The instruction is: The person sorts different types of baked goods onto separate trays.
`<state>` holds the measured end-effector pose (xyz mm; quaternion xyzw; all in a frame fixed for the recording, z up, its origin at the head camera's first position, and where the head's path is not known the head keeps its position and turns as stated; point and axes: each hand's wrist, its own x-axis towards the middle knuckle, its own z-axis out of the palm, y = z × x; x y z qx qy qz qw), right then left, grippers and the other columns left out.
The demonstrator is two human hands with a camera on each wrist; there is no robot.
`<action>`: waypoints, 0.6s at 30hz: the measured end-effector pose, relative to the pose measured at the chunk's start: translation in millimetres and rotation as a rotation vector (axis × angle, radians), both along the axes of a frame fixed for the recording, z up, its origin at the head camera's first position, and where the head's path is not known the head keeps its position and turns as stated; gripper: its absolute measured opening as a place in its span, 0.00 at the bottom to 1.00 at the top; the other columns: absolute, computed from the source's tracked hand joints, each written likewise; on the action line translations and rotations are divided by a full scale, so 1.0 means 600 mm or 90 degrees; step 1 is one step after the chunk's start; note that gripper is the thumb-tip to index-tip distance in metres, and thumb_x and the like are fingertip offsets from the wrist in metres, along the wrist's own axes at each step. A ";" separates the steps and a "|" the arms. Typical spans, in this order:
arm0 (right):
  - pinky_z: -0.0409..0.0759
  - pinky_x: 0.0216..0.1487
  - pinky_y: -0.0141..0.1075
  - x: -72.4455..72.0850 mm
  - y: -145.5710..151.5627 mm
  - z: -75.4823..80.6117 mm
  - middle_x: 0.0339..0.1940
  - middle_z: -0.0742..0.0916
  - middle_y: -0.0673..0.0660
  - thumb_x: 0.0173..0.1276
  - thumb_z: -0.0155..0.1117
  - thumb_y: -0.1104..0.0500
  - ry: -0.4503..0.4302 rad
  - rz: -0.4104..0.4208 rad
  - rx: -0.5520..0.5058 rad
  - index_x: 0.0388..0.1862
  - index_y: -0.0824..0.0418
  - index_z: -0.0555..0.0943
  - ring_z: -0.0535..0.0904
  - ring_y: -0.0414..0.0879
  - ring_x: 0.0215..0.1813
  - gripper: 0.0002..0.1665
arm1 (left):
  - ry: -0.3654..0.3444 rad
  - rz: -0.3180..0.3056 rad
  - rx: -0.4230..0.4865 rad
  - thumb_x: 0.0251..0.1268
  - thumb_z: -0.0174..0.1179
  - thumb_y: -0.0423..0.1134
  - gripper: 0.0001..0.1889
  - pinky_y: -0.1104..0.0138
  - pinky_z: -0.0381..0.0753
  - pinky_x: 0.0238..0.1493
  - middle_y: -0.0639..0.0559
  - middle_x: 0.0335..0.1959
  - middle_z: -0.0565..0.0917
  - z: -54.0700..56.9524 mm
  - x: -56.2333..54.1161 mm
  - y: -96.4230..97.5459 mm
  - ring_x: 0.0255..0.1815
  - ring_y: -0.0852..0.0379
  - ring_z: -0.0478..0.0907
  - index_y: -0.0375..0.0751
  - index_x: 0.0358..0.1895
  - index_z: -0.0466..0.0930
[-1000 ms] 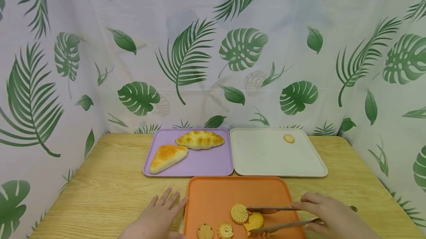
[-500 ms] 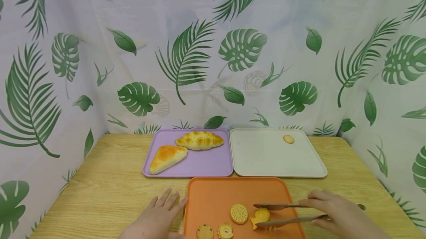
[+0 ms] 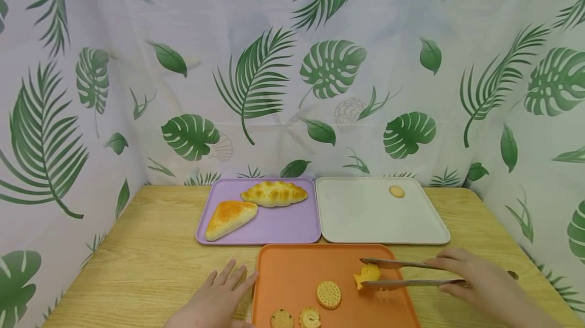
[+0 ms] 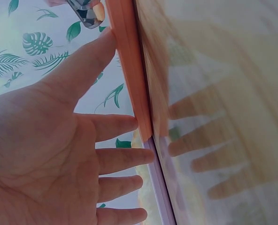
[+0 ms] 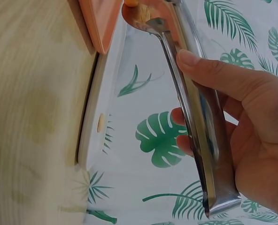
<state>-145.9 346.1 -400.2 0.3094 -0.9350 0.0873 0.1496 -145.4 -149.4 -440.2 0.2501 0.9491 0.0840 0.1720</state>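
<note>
My right hand (image 3: 475,280) grips metal tongs (image 3: 411,283) over the right side of the orange tray (image 3: 306,267). Between the tong tips is a yellow fish-shaped cookie (image 3: 369,273), close above the tray. In the right wrist view, the thumb and fingers wrap the metal arms of the tongs (image 5: 207,140). To the left, a round dotted cookie (image 3: 329,295), a swirl cookie (image 3: 310,317) and a speckled cookie (image 3: 282,319) lie on the tray. My left hand (image 3: 207,300) is spread palm down, its thumb and index fingertip at the tray's left rim in the left wrist view.
Behind the orange tray stand a purple tray (image 3: 283,231) and a white tray (image 3: 365,221), side by side. Two bread pieces, a triangular one (image 3: 230,219) and a braided one (image 3: 274,193), lie on the purple tray. One small oval cookie (image 3: 397,191) sits on the white tray.
The tongs and the fish-shaped cookie have moved right and away from me, apart from the round dotted cookie. My left hand stays at the tray's rim.
</note>
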 end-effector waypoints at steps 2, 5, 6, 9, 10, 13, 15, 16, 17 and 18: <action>0.77 0.29 0.28 -0.004 0.005 0.003 0.40 0.82 0.42 0.41 0.81 0.56 0.021 -0.011 -0.004 0.47 0.48 0.85 0.76 0.28 0.36 0.28 | -0.003 0.003 -0.003 0.55 0.62 0.65 0.46 0.36 0.59 0.68 0.40 0.75 0.63 0.001 0.000 0.000 0.78 0.35 0.52 0.48 0.75 0.59; 0.76 0.30 0.26 -0.014 0.013 0.009 0.40 0.83 0.42 0.40 0.81 0.57 0.043 -0.020 -0.010 0.47 0.48 0.85 0.76 0.29 0.37 0.29 | 0.002 0.004 -0.005 0.54 0.62 0.64 0.46 0.36 0.60 0.68 0.40 0.74 0.64 0.002 -0.001 -0.001 0.78 0.35 0.52 0.48 0.75 0.60; 0.75 0.31 0.24 -0.018 0.017 0.011 0.40 0.82 0.42 0.39 0.81 0.57 0.057 -0.020 -0.014 0.47 0.48 0.85 0.76 0.29 0.36 0.30 | 0.004 0.004 -0.005 0.54 0.63 0.64 0.47 0.36 0.60 0.68 0.40 0.74 0.64 0.002 -0.001 -0.002 0.78 0.35 0.52 0.47 0.75 0.60; 0.70 0.33 0.19 -0.028 0.027 0.013 0.39 0.82 0.42 0.35 0.82 0.60 0.095 -0.006 -0.034 0.46 0.50 0.85 0.75 0.30 0.36 0.32 | 0.007 0.005 -0.009 0.54 0.63 0.64 0.46 0.36 0.60 0.68 0.40 0.74 0.64 0.001 -0.001 -0.002 0.78 0.35 0.52 0.47 0.75 0.60; 0.68 0.34 0.17 -0.031 0.031 0.014 0.38 0.82 0.42 0.33 0.82 0.61 0.105 0.001 -0.042 0.46 0.51 0.85 0.74 0.29 0.36 0.33 | 0.005 0.005 -0.010 0.54 0.62 0.64 0.46 0.36 0.60 0.68 0.40 0.74 0.64 0.001 -0.001 -0.002 0.77 0.35 0.52 0.47 0.75 0.60; 0.67 0.34 0.15 -0.037 0.042 0.015 0.38 0.81 0.42 0.31 0.81 0.64 0.123 -0.001 -0.056 0.45 0.52 0.86 0.74 0.28 0.36 0.34 | -0.003 0.007 -0.016 0.55 0.61 0.65 0.46 0.36 0.59 0.69 0.40 0.74 0.64 0.000 0.000 -0.002 0.78 0.35 0.52 0.47 0.75 0.60; 0.68 0.33 0.14 -0.041 0.051 0.017 0.37 0.80 0.40 0.31 0.81 0.65 0.116 -0.013 -0.065 0.45 0.53 0.86 0.74 0.27 0.36 0.33 | -0.004 0.005 -0.017 0.55 0.60 0.65 0.46 0.35 0.59 0.69 0.40 0.75 0.63 -0.001 0.000 -0.002 0.78 0.35 0.52 0.47 0.75 0.60; 0.69 0.33 0.14 -0.043 0.056 0.017 0.37 0.80 0.40 0.31 0.81 0.65 0.114 -0.019 -0.069 0.44 0.54 0.86 0.73 0.26 0.36 0.33 | -0.004 0.005 -0.016 0.56 0.60 0.65 0.46 0.36 0.59 0.69 0.40 0.75 0.63 -0.001 0.000 -0.002 0.78 0.35 0.52 0.47 0.75 0.60; 0.70 0.33 0.14 -0.046 0.060 0.018 0.36 0.80 0.40 0.31 0.81 0.66 0.113 -0.026 -0.072 0.44 0.54 0.86 0.74 0.25 0.36 0.32 | -0.003 0.004 -0.014 0.56 0.60 0.65 0.46 0.36 0.59 0.69 0.40 0.75 0.63 0.000 0.000 -0.002 0.78 0.35 0.52 0.47 0.75 0.60; 0.70 0.33 0.14 -0.048 0.065 0.018 0.36 0.81 0.40 0.31 0.81 0.66 0.115 -0.032 -0.074 0.43 0.55 0.87 0.74 0.25 0.36 0.32 | -0.002 0.004 -0.011 0.56 0.61 0.65 0.46 0.35 0.59 0.69 0.39 0.75 0.63 0.000 -0.001 -0.002 0.78 0.35 0.52 0.47 0.75 0.60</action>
